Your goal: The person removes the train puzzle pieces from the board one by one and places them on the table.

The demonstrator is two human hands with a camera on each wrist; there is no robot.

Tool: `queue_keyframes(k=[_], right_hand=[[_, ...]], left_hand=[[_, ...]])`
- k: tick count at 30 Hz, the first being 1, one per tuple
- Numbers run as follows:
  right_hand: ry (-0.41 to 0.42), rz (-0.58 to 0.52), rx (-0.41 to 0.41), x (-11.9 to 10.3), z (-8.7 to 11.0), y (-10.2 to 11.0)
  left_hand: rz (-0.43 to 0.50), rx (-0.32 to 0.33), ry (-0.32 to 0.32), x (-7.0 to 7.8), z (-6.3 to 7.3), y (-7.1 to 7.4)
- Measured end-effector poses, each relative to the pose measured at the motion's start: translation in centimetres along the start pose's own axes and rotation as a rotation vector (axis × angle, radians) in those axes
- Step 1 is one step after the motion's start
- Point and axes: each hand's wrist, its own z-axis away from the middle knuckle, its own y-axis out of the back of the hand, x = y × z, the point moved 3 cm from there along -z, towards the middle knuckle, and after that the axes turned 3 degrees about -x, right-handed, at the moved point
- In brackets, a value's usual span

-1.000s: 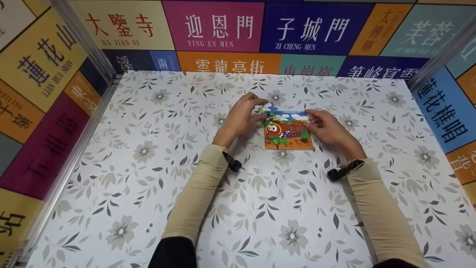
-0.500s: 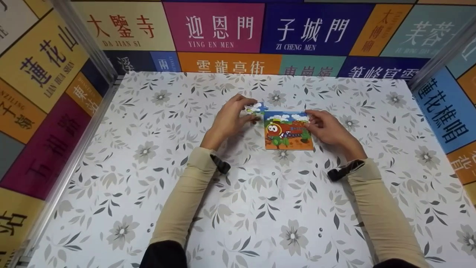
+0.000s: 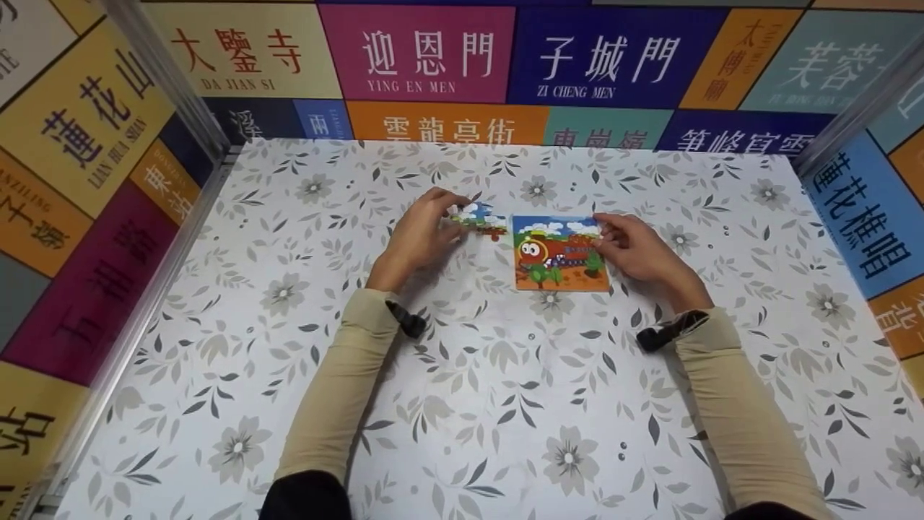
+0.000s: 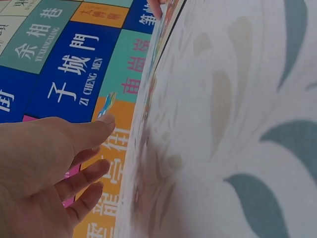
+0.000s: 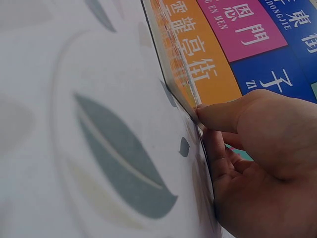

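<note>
Left hand (image 3: 415, 235): pinched a jigsaw piece (image 3: 476, 211) between thumb and forefinger. The piece was just left of the train board (image 3: 556, 263), level with its upper part, apart from it. Head view gave the printed face: sky, cloud, green. Left wrist view had it nearly edge-on, but clearly showed the pinch, other fingers loosely bent. Couldn't tell if it was one piece or several joined.

Right hand (image 3: 632, 245): at the train board's right edge, near the far corner, thumb and forefinger gripping it. Right wrist view showed the thumb tip right at the edge, plus the board's side thickness, which head view didn't give.

Train board lay flat on the floral tabletop (image 3: 462, 433): red train with eyes, blue sky, orange ground. Dark wrist straps (image 3: 408, 320) sat on both sleeves (image 3: 346, 383), nearer the person than the board. Lettered panels (image 3: 426, 54) stood beyond it; head view also had them either side.
</note>
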Motion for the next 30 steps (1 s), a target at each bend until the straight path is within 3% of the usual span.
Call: queue_keyframes(k=[13, 23, 30], right_hand=[[0.027, 0.030, -0.012, 0.1, -0.1, 0.2], [0.008, 0.004, -0.009, 0.2, -0.1, 0.1], [0.007, 0.003, -0.009, 0.3, -0.3, 0.2]], left_hand=[[-0.001, -0.052, 0.012, -2.0, 0.1, -0.5], [-0.038, -0.136, 0.042, -1.9, -0.3, -0.8], [-0.033, -0.133, 0.029, -1.7, -0.7, -1.1]])
